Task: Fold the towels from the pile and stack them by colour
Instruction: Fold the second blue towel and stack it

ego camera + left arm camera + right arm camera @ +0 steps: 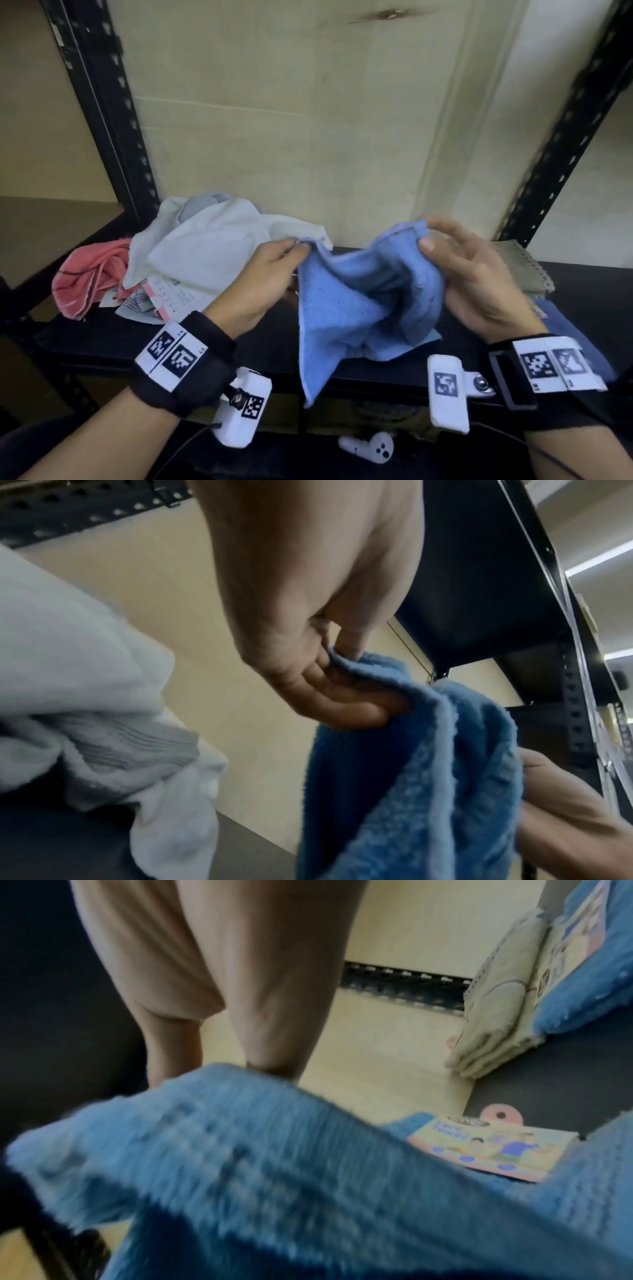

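While left hand [270,270] and right hand [476,270] pinch blue towel [356,301] between them, unfolded; next needs 2 corners found.

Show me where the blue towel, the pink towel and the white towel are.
blue towel [342,308]: head view, middle of the hanging cloth.
pink towel [85,274]: head view, crumpled centre.
white towel [212,246]: head view, top of the pile.

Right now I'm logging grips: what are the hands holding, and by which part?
Both hold the light blue terry towel by its upper edge: left hand pinching one end, right hand gripping the other.
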